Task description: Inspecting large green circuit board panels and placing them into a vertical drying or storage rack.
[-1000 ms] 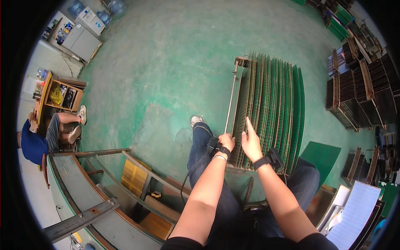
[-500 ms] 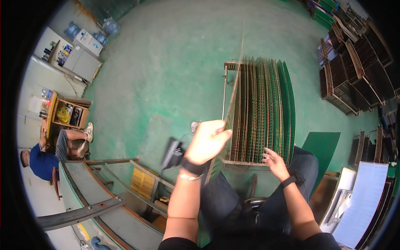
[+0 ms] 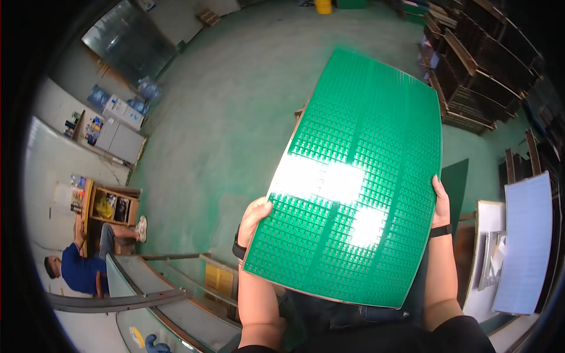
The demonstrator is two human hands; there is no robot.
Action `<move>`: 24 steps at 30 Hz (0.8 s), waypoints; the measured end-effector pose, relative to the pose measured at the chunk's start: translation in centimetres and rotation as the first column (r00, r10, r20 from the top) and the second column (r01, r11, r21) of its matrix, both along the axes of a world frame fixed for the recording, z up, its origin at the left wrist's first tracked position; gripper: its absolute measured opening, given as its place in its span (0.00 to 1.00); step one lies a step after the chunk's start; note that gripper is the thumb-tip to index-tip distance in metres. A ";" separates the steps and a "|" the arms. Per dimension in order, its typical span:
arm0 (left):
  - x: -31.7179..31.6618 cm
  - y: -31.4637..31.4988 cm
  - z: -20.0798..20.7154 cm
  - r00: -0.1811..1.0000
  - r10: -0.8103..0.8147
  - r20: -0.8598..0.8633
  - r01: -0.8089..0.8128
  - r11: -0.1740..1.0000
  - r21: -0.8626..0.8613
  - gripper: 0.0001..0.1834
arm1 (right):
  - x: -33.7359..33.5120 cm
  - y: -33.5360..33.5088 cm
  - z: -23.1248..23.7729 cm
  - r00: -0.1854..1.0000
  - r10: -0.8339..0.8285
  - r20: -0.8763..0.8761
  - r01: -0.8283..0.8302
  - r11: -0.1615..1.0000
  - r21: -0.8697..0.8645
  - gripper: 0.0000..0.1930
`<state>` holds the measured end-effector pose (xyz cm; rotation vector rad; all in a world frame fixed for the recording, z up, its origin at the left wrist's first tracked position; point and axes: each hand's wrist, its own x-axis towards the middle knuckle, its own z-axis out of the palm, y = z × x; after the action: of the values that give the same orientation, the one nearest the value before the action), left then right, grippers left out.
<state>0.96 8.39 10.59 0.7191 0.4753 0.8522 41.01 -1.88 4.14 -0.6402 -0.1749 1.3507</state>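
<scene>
A large green circuit board panel [image 3: 376,147] is held up in front of me, tilted, with rows of small printed units across its face and bright glare on its left and middle. My left hand [image 3: 254,215] grips its left edge, thumb on the face. My right hand [image 3: 439,203] holds the right edge, fingertips showing on the near side. The other fingers of both hands are hidden behind the panel. Black bands circle both wrists. The panel covers most of the rack behind it, of which only a small corner [image 3: 298,112] shows.
A metal-framed table [image 3: 141,301] stands at lower left. Beyond it a person in a blue shirt [image 3: 82,267] sits at a wooden desk [image 3: 89,200]. Dark stacked racks [image 3: 471,76] are at upper right. A pale blue panel [image 3: 524,241] and a green board [image 3: 456,182] stand at right.
The green panel has come up out of the rack and now faces me. My right hand has moved from the rack to its right edge; my left hand has shifted left and lower.
</scene>
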 end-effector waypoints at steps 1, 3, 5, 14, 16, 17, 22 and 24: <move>0.3 -0.1 -1.3 0.994 0.044 0.096 -0.041 0.999 -0.033 0.18 | 0.3 -0.9 0.5 0.999 0.003 0.046 -0.004 1.000 0.028 0.17; 1.3 -0.7 -3.1 0.941 -0.024 0.339 0.010 0.999 0.043 0.22 | 1.1 -2.1 0.0 0.999 -0.017 0.047 0.015 0.998 0.058 0.16; 1.5 -2.6 -4.5 0.931 0.291 0.220 -0.253 0.950 -0.185 0.23 | 0.8 -2.8 0.0 0.981 -0.185 0.059 0.179 0.980 0.091 0.16; 4.9 -7.0 -6.6 0.878 0.478 -0.007 -0.473 0.866 -0.163 0.24 | -2.4 -6.0 3.5 0.957 -0.160 0.242 0.116 0.976 0.186 0.23; 2.9 -6.2 -6.9 0.855 0.517 -0.035 -0.517 0.847 -0.120 0.20 | -0.8 -6.7 4.6 0.943 -0.246 0.225 0.206 0.960 0.187 0.22; 2.5 -5.8 -6.5 0.838 0.541 -0.078 -0.545 0.835 -0.073 0.19 | 0.4 -7.1 4.8 0.923 -0.326 0.206 0.288 0.938 0.195 0.22; -1.1 -5.4 -7.8 0.765 0.591 -0.257 -0.602 0.798 0.043 0.22 | 6.9 -10.2 5.6 0.823 -0.558 0.108 0.474 0.779 0.411 0.19; -3.4 -5.2 -9.3 0.716 0.635 -0.292 -0.637 0.764 0.100 0.21 | 8.2 -11.9 7.0 0.773 -0.619 0.140 0.488 0.721 0.492 0.23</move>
<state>-2.46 3.16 1.34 0.6881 1.0535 1.3954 49.19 -13.75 11.16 -0.4573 -0.4714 0.5787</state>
